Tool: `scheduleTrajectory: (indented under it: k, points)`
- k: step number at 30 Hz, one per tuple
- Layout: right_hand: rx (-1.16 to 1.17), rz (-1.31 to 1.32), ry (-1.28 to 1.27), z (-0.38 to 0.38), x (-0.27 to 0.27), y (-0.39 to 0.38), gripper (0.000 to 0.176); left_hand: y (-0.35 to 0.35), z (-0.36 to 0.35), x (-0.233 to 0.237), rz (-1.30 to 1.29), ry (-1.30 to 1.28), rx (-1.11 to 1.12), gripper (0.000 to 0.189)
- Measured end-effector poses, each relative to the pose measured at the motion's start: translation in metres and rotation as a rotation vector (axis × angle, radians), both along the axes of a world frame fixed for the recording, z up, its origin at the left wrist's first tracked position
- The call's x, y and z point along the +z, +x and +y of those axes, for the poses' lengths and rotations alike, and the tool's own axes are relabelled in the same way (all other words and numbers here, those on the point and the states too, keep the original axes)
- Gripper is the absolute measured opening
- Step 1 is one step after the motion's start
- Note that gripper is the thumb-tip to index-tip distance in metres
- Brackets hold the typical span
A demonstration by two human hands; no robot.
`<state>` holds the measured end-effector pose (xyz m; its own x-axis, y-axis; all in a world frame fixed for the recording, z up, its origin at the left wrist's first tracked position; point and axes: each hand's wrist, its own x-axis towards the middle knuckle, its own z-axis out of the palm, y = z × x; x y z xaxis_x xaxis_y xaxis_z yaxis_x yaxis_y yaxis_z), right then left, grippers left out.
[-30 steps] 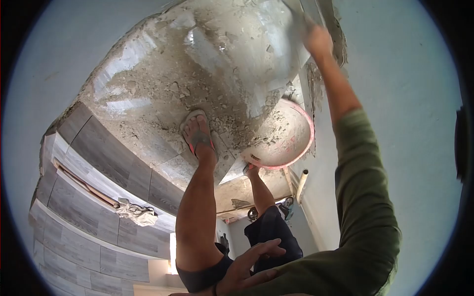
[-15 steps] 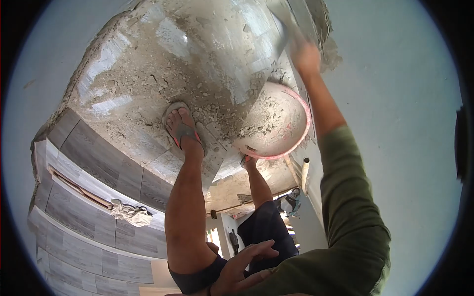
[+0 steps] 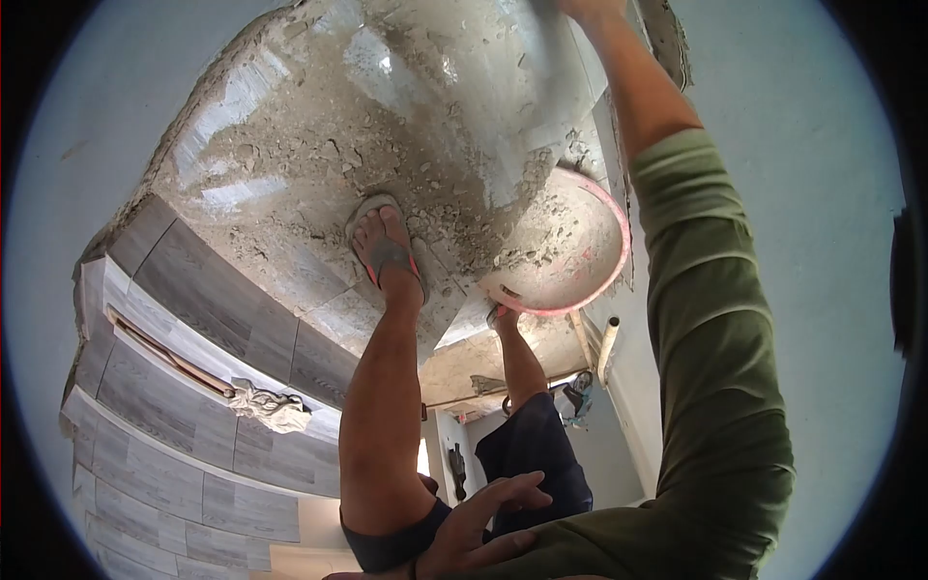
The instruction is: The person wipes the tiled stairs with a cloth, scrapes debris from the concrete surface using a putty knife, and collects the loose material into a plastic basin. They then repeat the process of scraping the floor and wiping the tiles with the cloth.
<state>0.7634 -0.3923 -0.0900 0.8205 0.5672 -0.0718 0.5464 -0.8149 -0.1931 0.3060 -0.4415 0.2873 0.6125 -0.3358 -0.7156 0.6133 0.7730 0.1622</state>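
Note:
My right hand point(image 3: 592, 8) is at the top edge, partly cut off, at the end of a stretched arm in a green sleeve. It grips a trowel point(image 3: 553, 68), whose grey blade is smeared by motion over the dusty floor; the handle is hidden. Below it stands a round basin point(image 3: 626, 242) with a pink rim, holding crumbly grey mortar point(image 3: 549, 230). My left hand point(image 3: 491, 514) rests by my lap, fingers loosely apart and holding nothing.
Crumbs and lumps of mortar cover the floor point(image 3: 319, 159) around my sandalled foot point(image 3: 382, 237). Grey wood-look tiles point(image 3: 213, 280) run along the left, where a crumpled cloth point(image 3: 271, 406) lies. Pale pipes point(image 3: 608, 348) stand behind the basin. A plain wall point(image 3: 773, 193) rises at right.
My right hand has moved up to the frame's top edge with the trowel. The whole view has shifted slightly, so basin and foot appear farther right. My left hand stays by my lap.

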Motion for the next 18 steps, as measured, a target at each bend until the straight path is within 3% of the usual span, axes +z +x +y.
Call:
scheduleTrajectory:
  k: [2, 4, 6, 10, 11, 14, 15, 18]
  points:
    - [0.046, -0.007, -0.063, -0.027, 0.012, -0.012, 0.037, -0.003, 0.002, 0.003, -0.013, -0.011, 0.048, 0.064]
    - [0.144, -0.05, -0.082, -0.103, 0.011, -0.046, 0.043, -0.004, 0.003, 0.004, -0.025, -0.008, 0.092, 0.064]
    - [0.197, -0.036, 0.014, -0.175, 0.035, -0.107, 0.052, -0.003, 0.003, 0.003, -0.027, -0.009, 0.11, 0.064]
    - [0.159, 0.123, -0.055, -0.27, 0.051, -0.213, 0.053, -0.005, -0.003, 0.003, -0.01, -0.009, 0.121, 0.064]
    - [0.142, 0.211, -0.219, -0.27, 0.057, -0.227, 0.052, -0.007, -0.008, 0.002, -0.018, -0.001, 0.123, 0.064]
    - [0.049, 0.127, -0.067, -0.249, 0.013, -0.236, 0.05, -0.01, -0.016, 0.003, -0.035, 0.017, 0.128, 0.064]
    - [0.023, 0.08, 0.032, -0.222, -0.002, -0.225, 0.049, -0.01, -0.018, 0.003, -0.026, 0.028, 0.157, 0.063]
    - [-0.015, 0.102, -0.089, -0.12, -0.021, -0.164, 0.047, -0.007, -0.022, 0.006, 0.022, 0.074, 0.3, 0.063]
